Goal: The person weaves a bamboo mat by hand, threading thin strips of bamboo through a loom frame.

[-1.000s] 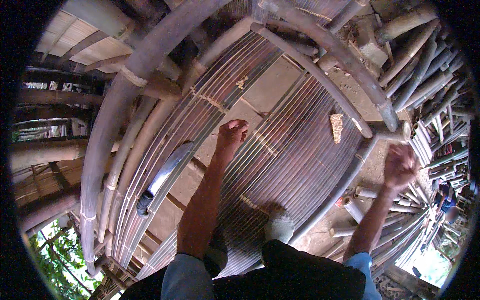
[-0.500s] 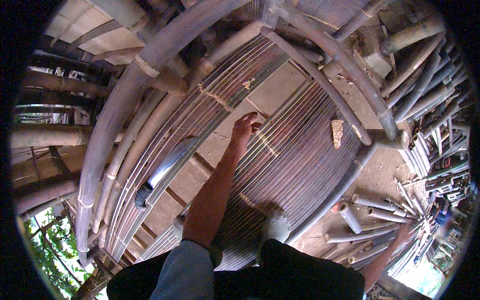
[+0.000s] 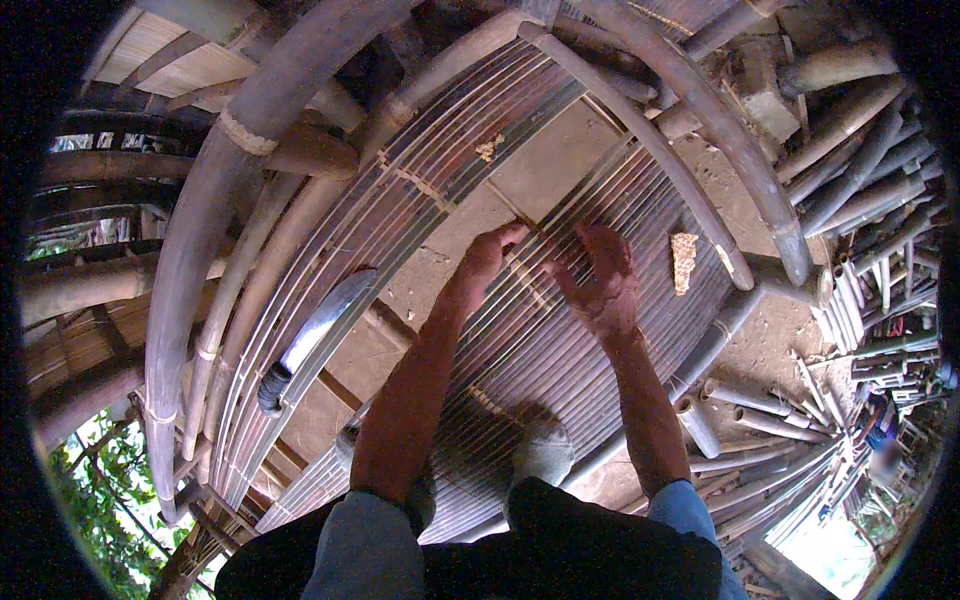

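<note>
Under both hands lies a panel of narrow bamboo slats (image 3: 600, 370), set side by side and crossed by light bindings. My left hand (image 3: 482, 265) is at the panel's inner edge, beside the gap. Its fingers are drawn together near a thin crosspiece (image 3: 507, 200); what they pinch, if anything, is hidden. Over the slats to its right, my right hand (image 3: 605, 275) is bent downward, with thumb and forefinger apart and no held thing visible. A large knife (image 3: 322, 318) with a black-wrapped handle rests on the slats to the left of the gap.
Thick bamboo poles (image 3: 215, 210) frame the panel. A tan, crinkled piece (image 3: 684, 262) lies on the right slats, a smaller tan bit (image 3: 488, 148) on the left ones. Cut bamboo lengths (image 3: 760, 425) are heaped at the right. My foot (image 3: 543, 448) stands on the slats.
My right hand has come from the bamboo heap at the lower right onto the slats beside my left. The left hand's fingers have closed at the panel's edge. The view has shifted slightly.
</note>
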Demonstrator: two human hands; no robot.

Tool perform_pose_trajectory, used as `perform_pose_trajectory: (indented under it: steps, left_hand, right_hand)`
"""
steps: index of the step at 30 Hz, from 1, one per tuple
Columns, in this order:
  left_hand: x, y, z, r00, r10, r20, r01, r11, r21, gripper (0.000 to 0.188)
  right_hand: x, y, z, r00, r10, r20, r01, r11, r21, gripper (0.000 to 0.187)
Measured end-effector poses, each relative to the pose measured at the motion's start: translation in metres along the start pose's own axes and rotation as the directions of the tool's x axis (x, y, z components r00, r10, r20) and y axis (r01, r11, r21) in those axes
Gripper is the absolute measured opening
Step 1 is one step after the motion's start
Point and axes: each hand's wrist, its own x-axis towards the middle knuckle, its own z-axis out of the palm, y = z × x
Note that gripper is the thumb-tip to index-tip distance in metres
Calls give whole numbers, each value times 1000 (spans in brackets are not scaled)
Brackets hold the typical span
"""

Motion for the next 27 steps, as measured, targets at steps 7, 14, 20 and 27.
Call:
perform_pose_trajectory:
  steps: [7, 14, 20, 27]
  left_hand:
    - [0, -8, 4, 975, 139, 171, -179, 952, 248, 48]
    - [3, -25, -4, 964, 244, 104, -263, 826, 499, 53]
    - [1, -13, 0, 962, 231, 144, -272, 797, 539, 49]
    - [10, -40, -11, 763, 575, 293, -594, 448, 668, 35]
  right_hand:
    - [-20, 30, 14, 959, -278, 52, 281, 959, -42, 19]
    - [21, 1, -2, 884, 361, 298, -403, 262, 877, 32]
    - [43, 19, 0, 894, 18, 447, -334, -637, 694, 37]
    - [-59, 18, 10, 778, 542, 317, -436, 104, 894, 13]
